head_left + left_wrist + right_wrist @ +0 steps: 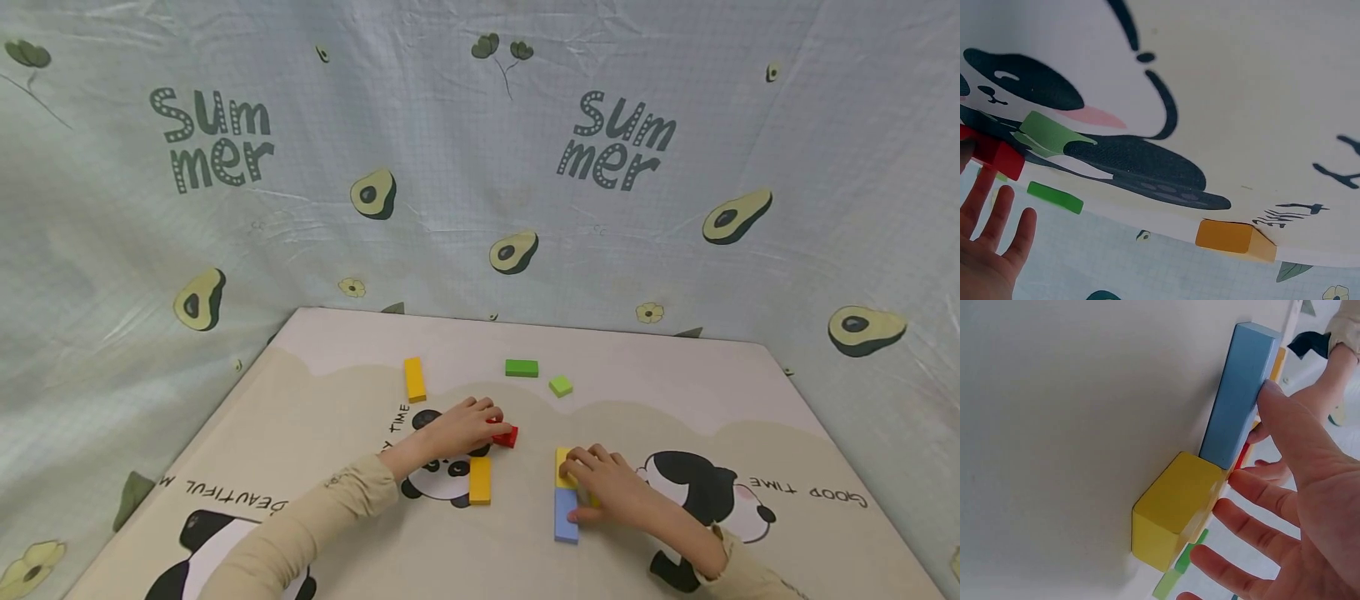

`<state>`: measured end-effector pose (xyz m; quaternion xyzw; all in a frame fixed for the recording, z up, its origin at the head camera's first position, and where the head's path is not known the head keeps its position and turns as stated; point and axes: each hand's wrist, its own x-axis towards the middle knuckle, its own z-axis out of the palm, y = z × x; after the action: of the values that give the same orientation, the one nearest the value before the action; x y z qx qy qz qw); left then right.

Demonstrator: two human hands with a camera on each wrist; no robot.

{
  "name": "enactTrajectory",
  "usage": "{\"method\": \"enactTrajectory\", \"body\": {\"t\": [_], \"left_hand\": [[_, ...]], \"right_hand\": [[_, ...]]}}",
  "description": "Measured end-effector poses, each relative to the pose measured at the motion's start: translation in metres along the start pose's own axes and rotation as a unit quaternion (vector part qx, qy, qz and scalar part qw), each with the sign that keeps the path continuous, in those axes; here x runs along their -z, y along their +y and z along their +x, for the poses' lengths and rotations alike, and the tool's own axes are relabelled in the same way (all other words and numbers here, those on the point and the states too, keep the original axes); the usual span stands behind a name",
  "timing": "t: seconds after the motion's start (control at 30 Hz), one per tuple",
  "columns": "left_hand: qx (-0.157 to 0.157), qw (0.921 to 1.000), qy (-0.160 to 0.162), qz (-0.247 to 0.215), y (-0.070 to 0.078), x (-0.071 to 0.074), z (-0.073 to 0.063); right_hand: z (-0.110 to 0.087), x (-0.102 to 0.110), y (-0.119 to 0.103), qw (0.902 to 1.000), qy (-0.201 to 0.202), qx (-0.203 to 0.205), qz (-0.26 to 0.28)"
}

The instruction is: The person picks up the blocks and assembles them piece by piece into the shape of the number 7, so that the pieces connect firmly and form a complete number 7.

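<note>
Evidently smooth and crisp-edged, the red block (507, 437) sits pinched between thumb and finger of the left hand (461, 427), whose other fingers spread loosely; the fingertips hide part of its outline. The right hand (611, 490) is wide, its fingers long and relaxed, thumb tip against the flat side of a slim, matte blue bar (1238, 394) and index fingertip at a yellow bar (562, 456) that meets the blue one end to end. By the same fingers stands a chunkier yellow block (1172, 503), boxy and plain-faced; whether it touches the blue bar I cannot tell. Just nearer than the left fingers lies an oblong orange block (480, 483); beyond those fingertips are a green bar (521, 368) and a squat lime block (560, 386). Beneath both hands spreads a smooth, panda-printed tabletop (337, 408); well past the fingers hangs a crinkled, avocado-printed sheet (435, 125).
</note>
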<state>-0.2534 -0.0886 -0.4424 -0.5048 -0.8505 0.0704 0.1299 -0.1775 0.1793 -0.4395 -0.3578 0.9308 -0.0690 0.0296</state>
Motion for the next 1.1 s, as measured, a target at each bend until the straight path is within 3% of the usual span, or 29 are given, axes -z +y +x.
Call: {"method": "enactTrajectory", "body": {"t": [0.43, 0.8, 1.1], "left_hand": [[0.01, 0.9994, -0.026, 0.018, 0.003, 0.001, 0.007], [-0.008, 0.9994, 0.007, 0.034, 0.001, 0.005, 0.013], [-0.006, 0.9994, 0.006, 0.035, 0.002, 0.005, 0.017]], "right_hand": [[0.0, 0.003, 0.0, 0.9998, -0.012, -0.01, 0.014], [0.0, 0.003, 0.001, 0.9999, -0.01, -0.006, 0.006], [0.0, 0.002, 0.001, 0.9998, -0.011, -0.011, 0.008]]}}
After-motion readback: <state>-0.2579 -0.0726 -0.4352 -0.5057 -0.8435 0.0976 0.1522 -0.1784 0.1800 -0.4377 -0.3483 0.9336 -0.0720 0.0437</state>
